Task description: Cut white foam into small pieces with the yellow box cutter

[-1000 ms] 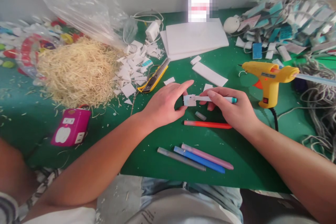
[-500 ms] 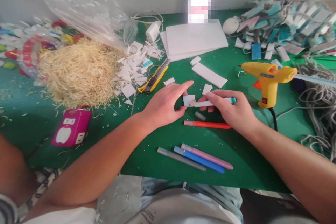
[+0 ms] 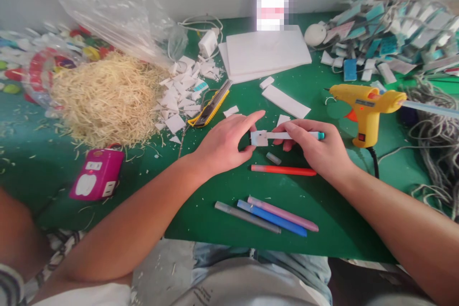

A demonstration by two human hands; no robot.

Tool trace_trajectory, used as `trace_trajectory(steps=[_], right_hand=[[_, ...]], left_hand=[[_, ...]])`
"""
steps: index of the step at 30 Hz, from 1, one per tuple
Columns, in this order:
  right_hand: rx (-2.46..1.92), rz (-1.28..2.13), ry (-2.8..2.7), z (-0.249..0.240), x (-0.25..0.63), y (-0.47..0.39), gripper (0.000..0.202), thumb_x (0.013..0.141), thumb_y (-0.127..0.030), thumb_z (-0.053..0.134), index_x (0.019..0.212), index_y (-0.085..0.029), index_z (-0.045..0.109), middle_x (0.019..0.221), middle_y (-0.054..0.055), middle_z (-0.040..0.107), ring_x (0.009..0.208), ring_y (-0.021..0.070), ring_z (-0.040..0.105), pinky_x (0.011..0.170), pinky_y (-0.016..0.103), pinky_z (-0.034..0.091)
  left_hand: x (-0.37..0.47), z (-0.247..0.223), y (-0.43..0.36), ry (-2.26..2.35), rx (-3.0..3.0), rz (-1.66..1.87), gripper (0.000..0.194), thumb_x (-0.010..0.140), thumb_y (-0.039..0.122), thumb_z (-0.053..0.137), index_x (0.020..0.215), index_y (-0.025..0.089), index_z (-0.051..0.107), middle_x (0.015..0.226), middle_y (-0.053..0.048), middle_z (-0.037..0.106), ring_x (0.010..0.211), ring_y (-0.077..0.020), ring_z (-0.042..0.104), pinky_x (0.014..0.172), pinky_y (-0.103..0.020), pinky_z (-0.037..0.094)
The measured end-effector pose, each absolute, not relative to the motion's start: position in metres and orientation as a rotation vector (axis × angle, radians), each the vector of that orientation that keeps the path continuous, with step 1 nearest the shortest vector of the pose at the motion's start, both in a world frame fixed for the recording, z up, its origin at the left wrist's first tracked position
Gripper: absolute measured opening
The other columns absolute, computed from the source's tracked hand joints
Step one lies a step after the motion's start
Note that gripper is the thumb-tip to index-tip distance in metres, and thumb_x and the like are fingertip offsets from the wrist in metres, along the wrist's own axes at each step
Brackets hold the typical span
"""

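Note:
My left hand [image 3: 225,143] pinches a small white foam board piece [image 3: 258,139] by its left edge, thumb below and index finger stretched out above it. A faint pale-blue tint and a small dark mark show on the piece. In my right hand [image 3: 319,148] is a white felt-tip pen [image 3: 281,135] with a teal end, closed in my fingers, its tip meeting the right side of the piece. Just below lie a loose clear-grey pen cap [image 3: 274,158] and a red felt-tip pen [image 3: 283,169]. Nearer me rest grey [image 3: 247,217], blue [image 3: 272,218] and pink [image 3: 283,213] felt-tip pens.
A yellow hot glue gun [image 3: 366,105] stands to the right, its cord trailing down. Beyond my left hand lie a box cutter [image 3: 211,107] and white foam scraps [image 3: 175,98]. Further left are a straw heap [image 3: 111,98] and a magenta power socket [image 3: 96,174]. White boards [image 3: 268,52] lie behind.
The felt-tip pen in my right hand has swung up to lie more level, its tip shifting from the piece's lower part to higher on its right side. My left hand stays put.

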State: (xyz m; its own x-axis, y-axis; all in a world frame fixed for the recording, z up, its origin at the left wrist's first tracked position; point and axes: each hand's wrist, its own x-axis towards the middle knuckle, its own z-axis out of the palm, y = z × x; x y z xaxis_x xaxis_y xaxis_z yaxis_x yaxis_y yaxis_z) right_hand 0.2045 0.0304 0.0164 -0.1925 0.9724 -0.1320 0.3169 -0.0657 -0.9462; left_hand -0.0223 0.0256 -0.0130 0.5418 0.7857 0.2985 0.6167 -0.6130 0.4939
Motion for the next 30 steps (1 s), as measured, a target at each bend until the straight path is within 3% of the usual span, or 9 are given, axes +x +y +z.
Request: trace_trajectory(steps=[6,30], right_hand=[[-1.412,1.304,-1.571,0.0174,0.2027,0.0295,0.027,0.088,-0.039,0.065,0.073,-0.021,0.079,0.06,0.001,0.067,0.058,0.0136,0.061,0.059,0.025,0.052],[-1.406,1.273,-1.512,0.0164,0.2038,0.0302,0.022,0.087,-0.039,0.069,0.073,-0.024,0.077,0.061,0.0,0.068,0.056,0.014,0.061,0.058,0.027,0.053]], left_hand=[[-0.0226,-0.0149,0.0262,1.135,2.461,0.768,0.062,0.085,0.009,0.059,0.146,0.014,0.046,0.109,-0.008,0.071,0.104,-0.0231,0.067,0.096,-0.041,0.058],[-0.0237,-0.0155,0.0264,1.122,2.479,0.777,0.062,0.087,0.01,0.06,0.147,0.017,0.046,0.109,-0.007,0.071,0.103,-0.0224,0.067,0.097,-0.04,0.057]])
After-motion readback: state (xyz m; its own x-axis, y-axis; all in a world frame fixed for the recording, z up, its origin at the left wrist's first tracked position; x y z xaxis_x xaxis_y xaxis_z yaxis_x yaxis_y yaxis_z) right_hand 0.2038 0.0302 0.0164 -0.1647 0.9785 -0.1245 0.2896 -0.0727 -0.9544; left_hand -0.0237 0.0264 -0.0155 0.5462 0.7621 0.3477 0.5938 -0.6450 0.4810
